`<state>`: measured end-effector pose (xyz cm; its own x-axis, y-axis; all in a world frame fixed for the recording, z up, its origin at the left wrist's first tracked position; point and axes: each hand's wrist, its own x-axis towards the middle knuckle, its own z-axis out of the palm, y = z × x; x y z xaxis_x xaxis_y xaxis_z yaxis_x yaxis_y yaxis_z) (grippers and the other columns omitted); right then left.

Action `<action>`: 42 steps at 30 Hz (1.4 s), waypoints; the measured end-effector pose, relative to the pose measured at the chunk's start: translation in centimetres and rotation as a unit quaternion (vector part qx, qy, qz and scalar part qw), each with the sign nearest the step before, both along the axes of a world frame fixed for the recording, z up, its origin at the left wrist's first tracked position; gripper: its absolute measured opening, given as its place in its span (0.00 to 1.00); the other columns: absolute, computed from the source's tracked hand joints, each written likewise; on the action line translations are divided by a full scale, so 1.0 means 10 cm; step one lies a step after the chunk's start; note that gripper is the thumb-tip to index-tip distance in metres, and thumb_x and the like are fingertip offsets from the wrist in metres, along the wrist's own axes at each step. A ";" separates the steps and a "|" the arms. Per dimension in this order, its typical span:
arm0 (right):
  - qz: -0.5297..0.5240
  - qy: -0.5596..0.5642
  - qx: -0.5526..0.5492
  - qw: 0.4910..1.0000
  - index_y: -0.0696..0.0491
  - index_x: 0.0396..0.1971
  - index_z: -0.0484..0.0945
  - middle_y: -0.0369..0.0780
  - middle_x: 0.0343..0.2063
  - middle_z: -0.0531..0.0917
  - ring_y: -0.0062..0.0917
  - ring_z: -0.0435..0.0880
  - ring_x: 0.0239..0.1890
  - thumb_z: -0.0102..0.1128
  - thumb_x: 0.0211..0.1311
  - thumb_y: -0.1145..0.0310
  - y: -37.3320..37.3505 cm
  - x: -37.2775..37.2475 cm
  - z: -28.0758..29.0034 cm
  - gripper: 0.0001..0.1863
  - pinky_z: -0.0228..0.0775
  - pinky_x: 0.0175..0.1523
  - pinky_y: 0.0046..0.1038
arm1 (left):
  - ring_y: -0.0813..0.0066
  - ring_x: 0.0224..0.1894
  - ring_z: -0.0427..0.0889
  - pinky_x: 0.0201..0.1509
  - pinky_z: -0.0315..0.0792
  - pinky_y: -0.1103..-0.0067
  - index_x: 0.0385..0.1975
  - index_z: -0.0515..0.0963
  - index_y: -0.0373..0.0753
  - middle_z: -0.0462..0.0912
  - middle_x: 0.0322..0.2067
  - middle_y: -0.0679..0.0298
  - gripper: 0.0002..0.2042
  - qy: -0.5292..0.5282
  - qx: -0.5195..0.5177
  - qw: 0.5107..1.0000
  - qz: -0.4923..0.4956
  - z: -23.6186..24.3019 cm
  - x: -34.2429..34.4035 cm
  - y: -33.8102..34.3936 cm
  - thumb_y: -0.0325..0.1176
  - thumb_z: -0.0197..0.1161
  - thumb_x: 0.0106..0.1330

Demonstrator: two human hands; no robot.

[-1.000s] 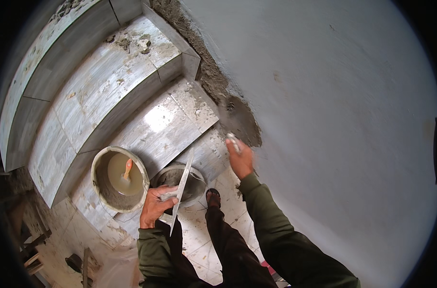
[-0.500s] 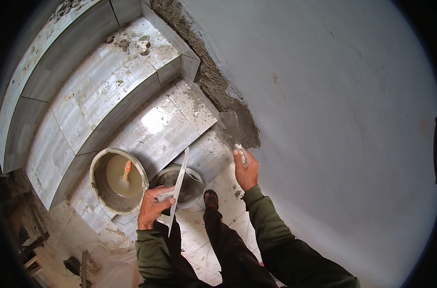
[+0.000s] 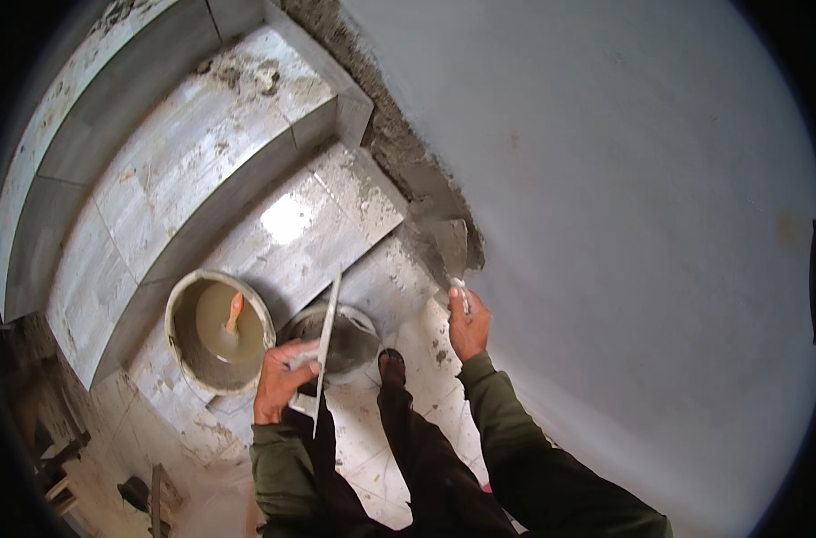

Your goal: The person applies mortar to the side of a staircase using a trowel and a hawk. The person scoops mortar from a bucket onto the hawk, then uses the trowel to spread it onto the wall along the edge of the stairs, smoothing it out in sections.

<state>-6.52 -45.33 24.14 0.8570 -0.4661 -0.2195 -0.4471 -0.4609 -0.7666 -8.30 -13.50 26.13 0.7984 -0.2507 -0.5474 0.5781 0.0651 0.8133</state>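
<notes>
My left hand point(image 3: 282, 381) grips a flat steel float point(image 3: 329, 333) by its handle, blade on edge over a bucket of grey mortar point(image 3: 352, 345). My right hand point(image 3: 468, 325) is closed on the handle of a trowel point(image 3: 453, 240), whose blade lies against wet mortar point(image 3: 433, 197) in the rough strip along the foot of the grey wall point(image 3: 632, 251). To my left stands a bucket of cloudy water point(image 3: 201, 323) with an orange-handled brush point(image 3: 235, 318) in it.
Curved tiled steps point(image 3: 201, 143) rise on the left, spattered with lumps and smears of mortar. My foot in a sandal point(image 3: 392, 366) stands on the tiled floor point(image 3: 363, 466). Boards and debris point(image 3: 53, 439) lie at the lower left.
My right hand has moved down and to the right along the wall's edge, and the trowel blade shows clearly now. My left hand with the float has shifted slightly left.
</notes>
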 end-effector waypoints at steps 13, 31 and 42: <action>0.396 0.109 -0.149 0.900 0.53 0.46 0.66 0.46 0.35 0.76 0.42 0.79 0.33 0.55 0.55 0.64 0.44 -0.96 -0.66 0.19 0.72 0.34 0.40 | 0.73 0.38 0.79 0.42 0.75 0.75 0.45 0.72 0.38 0.78 0.37 0.63 0.20 0.098 -0.148 0.887 0.426 -0.28 -0.43 0.36 0.45 0.56 0.58; 0.423 0.258 -0.231 0.837 0.53 0.40 0.60 0.47 0.35 0.76 0.43 0.81 0.27 0.58 0.52 0.66 0.93 -1.19 -1.74 0.19 0.72 0.30 0.42 | 0.62 0.56 0.69 0.60 0.65 0.65 0.60 0.63 0.45 0.70 0.55 0.63 0.35 0.093 -0.220 0.837 0.493 -0.80 -1.19 0.75 0.61 0.50 0.56; 0.344 0.187 -0.133 0.910 0.53 0.49 0.60 0.50 0.40 0.76 0.49 0.76 0.38 0.56 0.54 0.68 1.05 -1.32 -1.56 0.23 0.69 0.39 0.48 | 0.62 0.59 0.66 0.62 0.62 0.64 0.61 0.61 0.48 0.68 0.57 0.65 0.31 0.058 -0.270 0.800 0.532 -0.87 -1.26 0.93 0.58 0.44 0.61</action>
<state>-19.76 -34.80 8.55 0.8545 0.0738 -0.5142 -0.1888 -0.8780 -0.4399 -20.85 -4.23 17.42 0.6688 0.3118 -0.6749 0.0310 0.8953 0.4444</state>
